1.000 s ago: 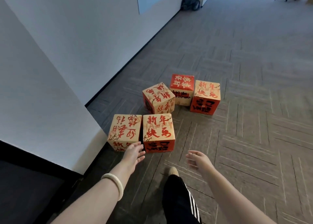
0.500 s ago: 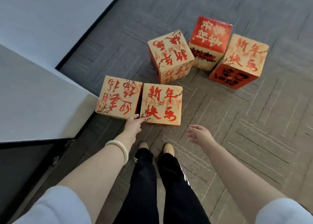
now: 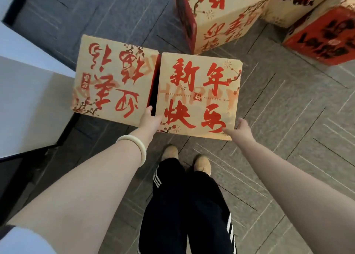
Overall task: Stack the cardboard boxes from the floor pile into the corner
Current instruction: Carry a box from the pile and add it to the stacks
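Grey carpet-tile floor (image 3: 288, 119), herringbone-like pattern. White wall panel (image 3: 28, 99) on the left with black skirting (image 3: 64, 135) along its base. Bottom centre: black trousers (image 3: 182, 215) with white side stripes, tan shoes (image 3: 202, 163) side by side on the floor.

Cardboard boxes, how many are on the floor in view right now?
5 tan-and-red printed cardboard boxes: wall-side box near left, centre box beside it, tilted box behind, cream-sided box and red-sided box upper right, cropped. More may lie outside the frame.

Grey carpet-tile floor (image 3: 288, 119) with thin pale stripes, white wall corner (image 3: 28, 103) on the left, black skirting (image 3: 66, 130).
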